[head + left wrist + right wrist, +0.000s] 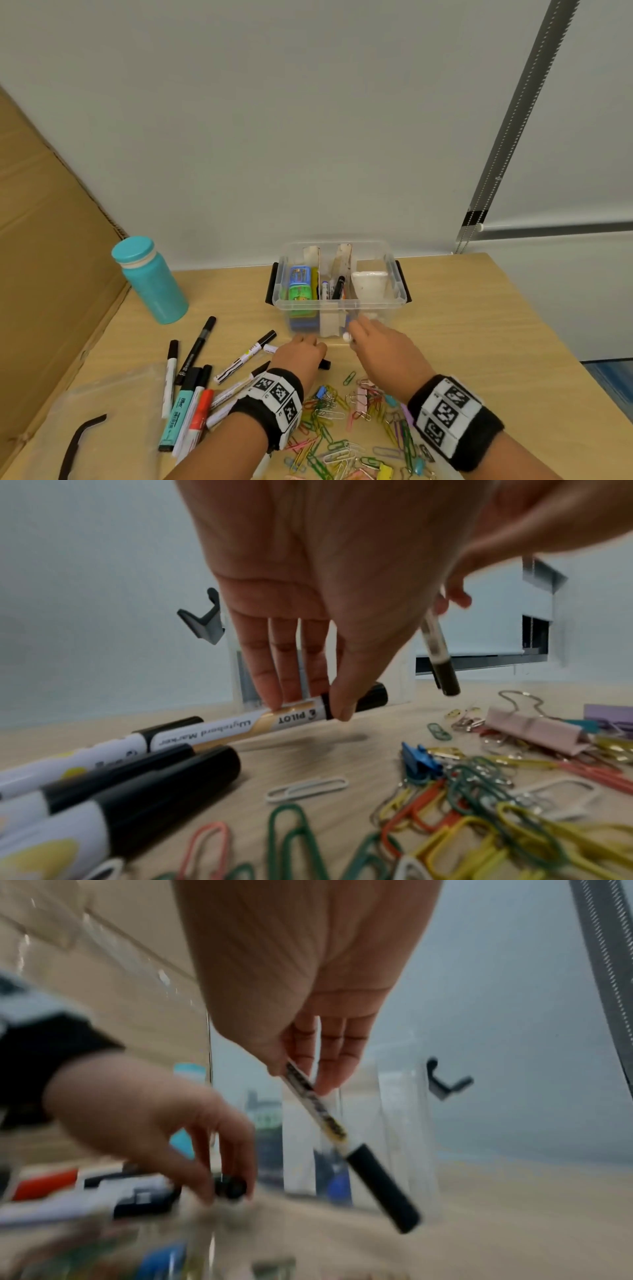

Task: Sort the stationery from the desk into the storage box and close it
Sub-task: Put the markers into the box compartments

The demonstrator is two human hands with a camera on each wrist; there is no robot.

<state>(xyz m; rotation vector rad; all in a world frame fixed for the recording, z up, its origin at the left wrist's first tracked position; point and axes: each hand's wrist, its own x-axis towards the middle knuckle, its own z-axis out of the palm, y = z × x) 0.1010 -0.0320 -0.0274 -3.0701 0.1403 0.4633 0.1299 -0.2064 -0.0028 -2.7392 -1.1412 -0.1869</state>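
The clear storage box (342, 302) stands open at the back of the desk; its left compartment holds coloured packs and its middle one holds pens. My left hand (301, 353) is low on the desk in front of it and pinches a Pilot whiteboard marker (219, 729) near its black cap, thumb against fingers (274, 696). My right hand (370, 335) hovers just before the box's front wall. It pinches a thin white marker (322, 1110) that hangs slanted with its black cap down. Several more markers (191, 404) lie to the left, and a heap of paper clips (346, 431) lies near me.
A teal bottle (150, 281) stands at the back left beside a cardboard sheet (51, 274). A translucent plastic sheet (113, 394) with a black strip (82, 442) lies front left. Pink and blue binder clips (534, 731) sit among the paper clips. Bare desk (479, 342) lies right of the box.
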